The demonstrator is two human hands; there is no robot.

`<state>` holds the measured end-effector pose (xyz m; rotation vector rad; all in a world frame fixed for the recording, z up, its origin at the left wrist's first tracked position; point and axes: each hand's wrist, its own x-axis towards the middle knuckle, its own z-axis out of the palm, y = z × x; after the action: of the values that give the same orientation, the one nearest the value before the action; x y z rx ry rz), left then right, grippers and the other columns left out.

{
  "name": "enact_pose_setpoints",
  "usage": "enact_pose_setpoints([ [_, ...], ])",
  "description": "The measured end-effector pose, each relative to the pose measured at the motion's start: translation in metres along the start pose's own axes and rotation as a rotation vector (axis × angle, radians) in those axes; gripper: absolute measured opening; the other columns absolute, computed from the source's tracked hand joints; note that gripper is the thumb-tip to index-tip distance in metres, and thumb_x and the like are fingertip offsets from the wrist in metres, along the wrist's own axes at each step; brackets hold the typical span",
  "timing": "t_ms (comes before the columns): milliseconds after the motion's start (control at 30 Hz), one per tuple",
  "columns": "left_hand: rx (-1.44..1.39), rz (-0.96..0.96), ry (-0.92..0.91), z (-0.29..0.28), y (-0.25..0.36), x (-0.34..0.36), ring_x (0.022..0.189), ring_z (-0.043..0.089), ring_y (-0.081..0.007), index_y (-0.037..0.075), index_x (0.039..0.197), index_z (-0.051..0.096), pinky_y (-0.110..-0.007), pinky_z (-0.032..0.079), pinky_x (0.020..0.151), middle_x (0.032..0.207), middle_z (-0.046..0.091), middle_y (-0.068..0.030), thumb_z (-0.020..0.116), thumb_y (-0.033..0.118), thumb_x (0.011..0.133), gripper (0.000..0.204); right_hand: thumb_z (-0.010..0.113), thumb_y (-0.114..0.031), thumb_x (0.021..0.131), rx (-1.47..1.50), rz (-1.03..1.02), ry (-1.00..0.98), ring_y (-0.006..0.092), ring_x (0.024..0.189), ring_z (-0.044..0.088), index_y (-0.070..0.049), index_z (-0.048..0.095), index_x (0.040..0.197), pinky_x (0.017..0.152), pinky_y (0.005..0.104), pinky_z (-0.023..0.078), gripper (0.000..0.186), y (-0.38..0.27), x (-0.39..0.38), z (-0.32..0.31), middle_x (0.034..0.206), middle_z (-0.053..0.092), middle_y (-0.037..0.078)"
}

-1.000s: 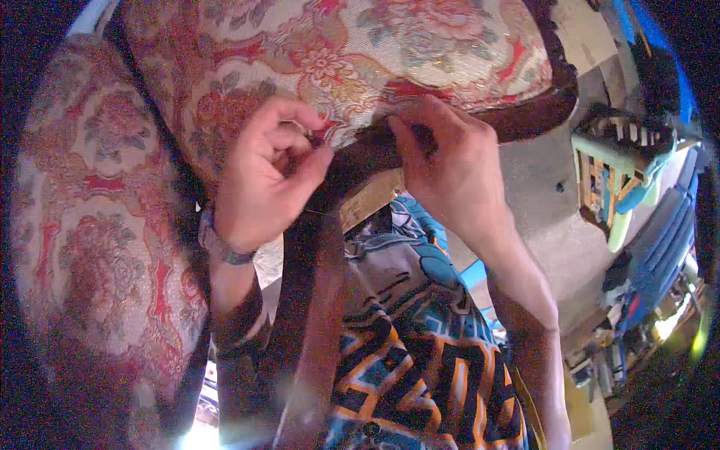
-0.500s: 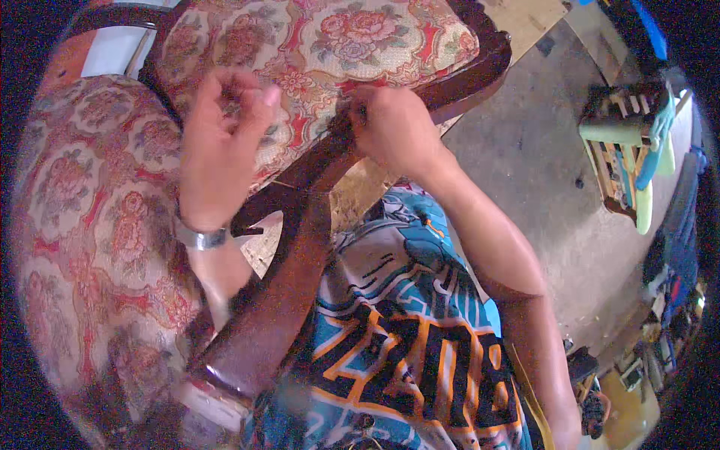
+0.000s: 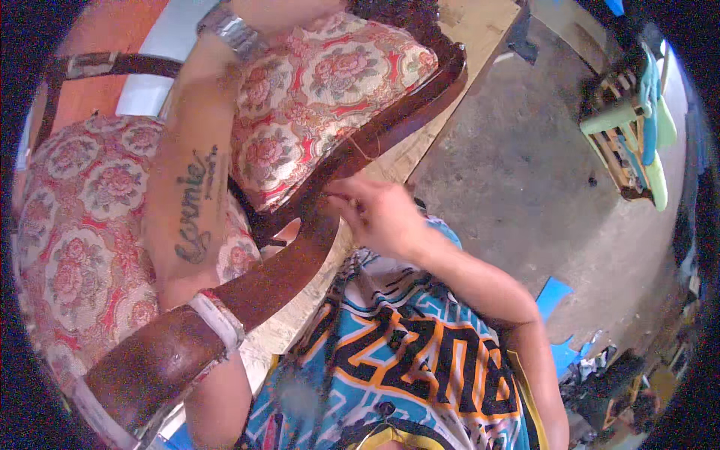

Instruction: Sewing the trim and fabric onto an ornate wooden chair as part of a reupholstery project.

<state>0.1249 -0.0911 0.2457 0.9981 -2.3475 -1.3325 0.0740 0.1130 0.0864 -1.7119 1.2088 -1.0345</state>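
upholstery in red and cream floral print, we'll call it the floral panel (image 3: 330, 97), sits upper middle, edged along its lower right by a dark wooden rail (image 3: 401, 116). right hand (image 3: 381, 217) is at the lower end of that rail, near where it meets a brown armrest (image 3: 277, 281); we see thumb and fingers curled in close together at the wood, pinch-like, but can't tell if anything is between them. thin thread (image 3: 364, 150) lies across the rail just above this hand, ends unclear to us. left hand (image 3: 300, 9) is up at the top edge, over the upper part of the floral panel, cut off and smeared, so we can't tell whether it's grasping or free; silver wristband (image 3: 231, 31) on that wrist. left forearm (image 3: 187, 135) goes up behind the armrest. armrest runs to lower left, white strip (image 3: 217, 322) wrapped round it. second floral section (image 3: 82, 255) fills the left side. light wooden board (image 3: 405, 146) shows under the rail. we also get a teal and orange jersey (image 3: 420, 360) below the right hand, grey floor (image 3: 502, 172), pale green slatted item (image 3: 630, 142) far right, blue piece (image 3: 555, 292) on the floor
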Motion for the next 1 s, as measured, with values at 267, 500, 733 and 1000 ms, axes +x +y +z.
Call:
enact_pose_setpoints([
  [267,-0.027,-0.039,0.216,0.003,-0.009,0.003,0.045,0.034,-0.0047,0.002,0.091,0.059,-0.020,0.029,0.044,0.058,0.041,0.0049,0.052,0.048,0.090,0.046,0.056,-0.020,0.080,-0.692,0.075,0.071,0.0256,0.092,0.059,-0.009,0.060,0.086,0.077,0.0391,0.044,0.013,0.036,0.043,0.039,0.091,0.061,0.006],
  [500,-0.294,-0.151,0.298,-0.002,-0.022,-0.002,0.044,0.031,-0.0034,0.005,0.087,0.057,-0.018,0.025,0.042,0.056,0.036,0.0060,0.053,0.048,0.089,0.043,0.058,-0.018,0.075,-0.707,-0.023,0.231,0.0233,0.093,0.056,-0.012,0.063,0.085,0.073,0.0373,0.043,0.013,0.043,0.048,0.052,0.086,0.062,0.004],
  [733,-0.267,-0.120,0.349,0.001,-0.031,0.000,0.044,0.031,-0.0041,0.005,0.094,0.057,-0.019,0.027,0.042,0.057,0.036,0.0065,0.056,0.047,0.088,0.042,0.062,-0.021,0.076,-0.635,-0.040,0.410,0.0199,0.083,0.054,-0.015,0.064,0.078,0.071,0.0363,0.038,0.007,0.054,0.047,0.058,0.080,0.060,0.000],
  [1000,-0.340,-0.119,0.401,-0.003,-0.037,-0.002,0.052,0.045,-0.0059,0.003,0.097,0.061,-0.021,0.037,0.048,0.062,0.048,0.0031,0.058,0.045,0.088,0.043,0.062,-0.015,0.076,-0.249,-0.063,0.358,0.0255,0.082,0.055,-0.009,0.063,0.077,0.074,0.0372,0.039,0.006,0.026,0.041,0.063,0.078,0.060,0.007],
])
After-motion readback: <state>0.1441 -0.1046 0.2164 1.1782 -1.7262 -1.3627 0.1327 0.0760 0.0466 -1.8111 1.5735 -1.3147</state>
